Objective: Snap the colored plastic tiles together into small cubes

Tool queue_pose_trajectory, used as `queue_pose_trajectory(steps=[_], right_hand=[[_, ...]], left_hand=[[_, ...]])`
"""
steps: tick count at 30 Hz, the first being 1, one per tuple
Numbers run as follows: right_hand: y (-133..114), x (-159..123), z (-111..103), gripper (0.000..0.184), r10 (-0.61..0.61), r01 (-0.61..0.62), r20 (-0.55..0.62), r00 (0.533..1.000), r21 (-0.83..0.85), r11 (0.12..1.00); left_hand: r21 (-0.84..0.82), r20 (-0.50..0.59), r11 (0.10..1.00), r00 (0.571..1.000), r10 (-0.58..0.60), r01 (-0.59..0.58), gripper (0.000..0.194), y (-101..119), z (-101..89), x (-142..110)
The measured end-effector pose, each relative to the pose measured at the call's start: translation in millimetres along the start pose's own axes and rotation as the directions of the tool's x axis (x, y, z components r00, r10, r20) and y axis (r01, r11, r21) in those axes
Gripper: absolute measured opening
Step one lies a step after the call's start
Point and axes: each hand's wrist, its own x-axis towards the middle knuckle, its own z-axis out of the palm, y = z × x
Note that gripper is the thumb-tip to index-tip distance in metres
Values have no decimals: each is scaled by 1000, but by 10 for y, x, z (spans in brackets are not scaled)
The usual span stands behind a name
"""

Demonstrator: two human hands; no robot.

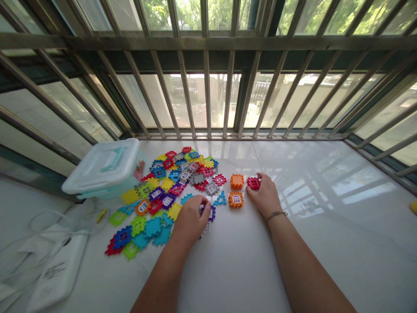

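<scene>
My right hand has its fingers closed round the edge of a red building tile piece on the white surface. Left of it stand two orange blocks: a plain-topped orange block and, nearer me, an orange block with a white window. My left hand is closed in a pinch at the right side of the tile pile; what its fingers hold is hidden. Beside those fingers lies a purple tile with a white window, partly covered. A blue triangular tile rests between the hands.
A pile of colourful interlocking tiles spreads to the left. Behind it stands a lidded plastic box with a teal handle. A white power strip with cables lies at the left. Metal window bars rise along the far edge.
</scene>
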Motion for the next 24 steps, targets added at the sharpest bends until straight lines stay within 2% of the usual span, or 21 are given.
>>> queue_pose_trajectory(steps=[6,11,14,17,20,24], right_hand=[[11,1,6,67,7,-7,9,1000,-8,1000],[33,1,25,68,10,-10,10,1000,-17,1000],[40,1,37,69,7,-6,15,1000,-26,1000],[48,0,50,71,-3,3,10,1000,-25,1000],[59,-4,66,71,-15,15,-5,1000,-9,1000],[59,-13,80,72,-15,15,-18,1000,1,1000]], left_hand=[[36,-5,999,999,38,-38,15,-3,2,6],[124,-71,988,993,98,-88,9,-93,49,2],[203,-78,976,992,97,-79,27,-197,122,-21],[282,-18,958,998,57,-50,46,-278,191,-50],[327,44,944,999,23,-36,50,-295,218,-68],[350,43,936,999,5,-20,51,-260,206,-67]])
